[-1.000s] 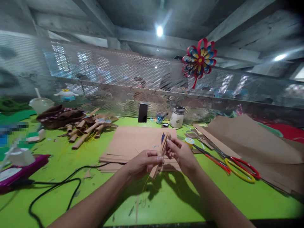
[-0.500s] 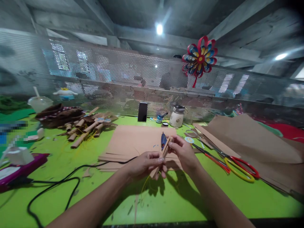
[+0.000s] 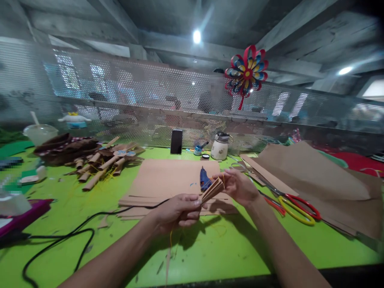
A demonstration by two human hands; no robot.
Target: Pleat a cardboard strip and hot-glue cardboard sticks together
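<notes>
My left hand (image 3: 177, 211) is closed on the lower end of a folded, fan-like strip of brown paper (image 3: 212, 189). My right hand (image 3: 238, 186) pinches the strip's upper end, tilting it up to the right. A thin yellow string (image 3: 171, 237) hangs below the left hand. Just behind the strip a blue glue gun (image 3: 204, 179) lies on a stack of brown paper sheets (image 3: 168, 180), its black cord (image 3: 75, 232) running off to the left across the green table (image 3: 210, 248).
Red and yellow scissors (image 3: 295, 204) lie right of my hands beside large brown sheets (image 3: 315, 172). Rolled paper tubes (image 3: 102, 162) are piled at the back left. A phone (image 3: 176, 141), a white jar (image 3: 219, 147) and a pinwheel (image 3: 246, 74) stand along the mesh screen.
The folded strip has tilted flatter, its upper end swung right with my right hand. The glue gun behind it has come into view. The camera shifted slightly right.
</notes>
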